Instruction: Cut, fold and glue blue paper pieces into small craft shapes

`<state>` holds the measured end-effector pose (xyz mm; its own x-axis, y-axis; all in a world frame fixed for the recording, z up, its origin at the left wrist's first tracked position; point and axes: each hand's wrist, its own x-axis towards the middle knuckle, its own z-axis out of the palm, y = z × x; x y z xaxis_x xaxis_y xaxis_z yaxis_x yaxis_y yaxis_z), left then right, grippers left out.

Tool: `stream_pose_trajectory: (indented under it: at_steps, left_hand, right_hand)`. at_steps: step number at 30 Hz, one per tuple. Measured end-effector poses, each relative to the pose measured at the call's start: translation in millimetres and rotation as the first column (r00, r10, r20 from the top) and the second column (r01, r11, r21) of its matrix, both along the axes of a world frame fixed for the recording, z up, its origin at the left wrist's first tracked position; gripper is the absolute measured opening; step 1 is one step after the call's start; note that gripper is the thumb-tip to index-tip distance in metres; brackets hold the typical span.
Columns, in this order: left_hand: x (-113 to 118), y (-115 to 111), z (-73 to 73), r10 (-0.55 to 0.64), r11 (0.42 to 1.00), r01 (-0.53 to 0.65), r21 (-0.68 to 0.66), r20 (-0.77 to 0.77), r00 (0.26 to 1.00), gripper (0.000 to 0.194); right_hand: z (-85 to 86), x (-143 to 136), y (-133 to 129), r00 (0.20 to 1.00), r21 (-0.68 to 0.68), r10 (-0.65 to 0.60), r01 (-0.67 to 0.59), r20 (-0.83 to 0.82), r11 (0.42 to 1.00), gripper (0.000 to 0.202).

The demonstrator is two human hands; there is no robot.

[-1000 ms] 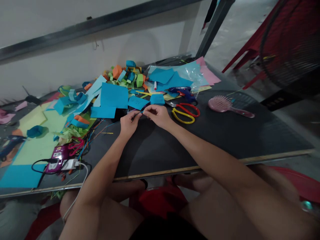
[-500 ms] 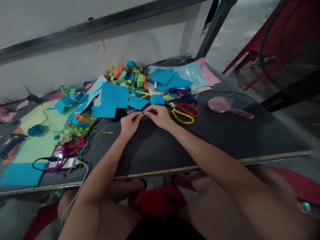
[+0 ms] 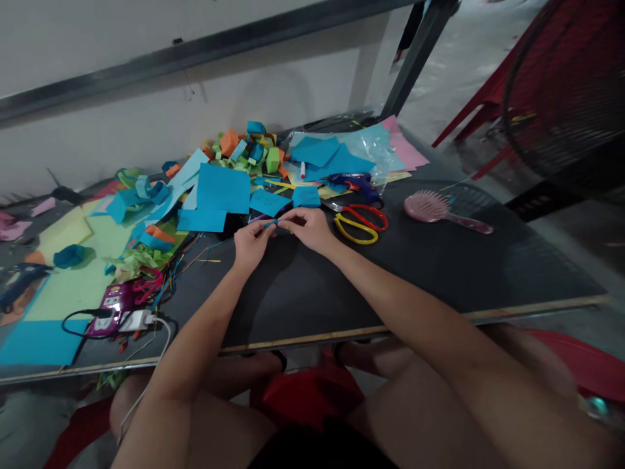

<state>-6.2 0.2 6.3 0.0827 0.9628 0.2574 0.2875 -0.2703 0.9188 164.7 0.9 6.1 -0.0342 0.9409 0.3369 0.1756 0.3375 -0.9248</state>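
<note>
A narrow strip of blue paper (image 3: 271, 223) is pinched between my two hands above the dark table (image 3: 312, 286). My left hand (image 3: 251, 244) grips its left end with closed fingers. Thumb and fingertips of my right hand (image 3: 308, 228) close on the other end, and the fingers hide much of the strip. Just beyond the hands lie cut blue paper pieces (image 3: 268, 202) and a folded blue piece (image 3: 306, 196). Scissors with red and yellow handles (image 3: 360, 225) rest close to the right of my right hand.
A pink hairbrush (image 3: 430, 207) and a blue glue gun (image 3: 356, 184) lie to the right. Folded paper shapes (image 3: 244, 146) are heaped at the back. At left are a purple power strip (image 3: 113, 306), another glue gun (image 3: 22, 283) and paper sheets. A fan (image 3: 566, 98) stands beyond the table.
The blue strip shows a little more between my fingertips, its angle slightly changed. Both hands stay pinched in nearly the same place; the whole view has shifted slightly.
</note>
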Motion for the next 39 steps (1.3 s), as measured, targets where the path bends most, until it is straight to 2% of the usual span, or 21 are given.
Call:
stream_pose_trajectory:
  at_steps: [5, 10, 12, 17, 22, 29, 34, 39]
  left_hand:
    - [-1, 3, -3.7, 0.035, 0.999, -0.033, -0.026, 0.051, 0.998, 0.020]
    - [-3, 5, -4.5, 0.042, 0.999, -0.040, -0.035, 0.053, 0.998, 0.020]
    - [-3, 6, -3.7, 0.034, 0.999, -0.032, -0.040, 0.047, 0.998, 0.021]
    - [0, 5, -2.1, 0.002, 0.998, -0.001, -0.063, 0.017, 1.000, 0.024]
    - [1, 4, -3.6, -0.035, 0.999, 0.035, -0.011, -0.013, 0.999, 0.033]
    - [2, 5, -5.8, 0.002, 1.000, -0.002, 0.007, -0.005, 1.000, 0.030]
    - [3, 5, -4.6, 0.002, 1.000, -0.002, 0.029, -0.018, 1.000, 0.030]
    - [1, 4, -5.0, 0.001, 0.994, 0.014, 0.106, -0.138, 0.990, 0.024]
  right_hand:
    - [0.9, 0, 1, 1.000, -0.003, -0.001, 0.001, -0.017, 1.000, 0.029]
    - [-4.0, 2, 6, 0.985, -0.145, 0.134, -0.149, -0.104, 0.978, 0.038]
    - [-4.7, 3, 7, 0.984, -0.155, 0.152, -0.165, -0.095, 0.974, 0.037]
    - [-4.4, 3, 5, 0.997, -0.077, 0.080, -0.078, 0.022, 0.994, 0.027]
    - [-7.4, 1, 9, 0.999, -0.064, 0.043, -0.041, 0.030, 0.997, 0.026]
    - [-11.1, 2, 13, 0.998, -0.087, 0.018, -0.013, 0.055, 0.996, 0.026]
    - [-6.9, 0, 12, 0.985, 0.000, -0.057, 0.058, 0.164, 0.998, 0.018]
    - [-8.4, -2, 16, 0.974, 0.068, -0.020, 0.005, 0.224, 0.998, 0.014]
